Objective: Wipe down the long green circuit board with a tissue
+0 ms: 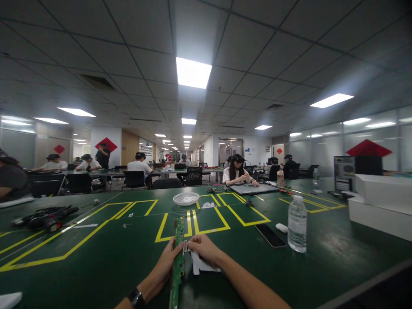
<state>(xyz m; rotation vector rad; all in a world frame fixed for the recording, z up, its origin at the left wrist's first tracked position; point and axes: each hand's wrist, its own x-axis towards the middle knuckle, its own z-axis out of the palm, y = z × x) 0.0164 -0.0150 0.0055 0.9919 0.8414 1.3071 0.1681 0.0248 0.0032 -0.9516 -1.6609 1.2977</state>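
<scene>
A long narrow green circuit board (178,257) stands on edge on the dark green table (96,262), running away from me. My left hand (168,259) is wrapped round its left side near the middle. My right hand (202,249) pinches a small pale part at the board's right edge, fingers closed. Under my right hand lies a white crumpled cloth or paper (200,266). A watch sits on my left wrist.
A white dish (186,198), a phone (270,235), a small white case (281,228) and a water bottle (297,224) lie ahead. White boxes (381,201) stand at the right, tools (43,217) at the left. Several people sit at tables beyond.
</scene>
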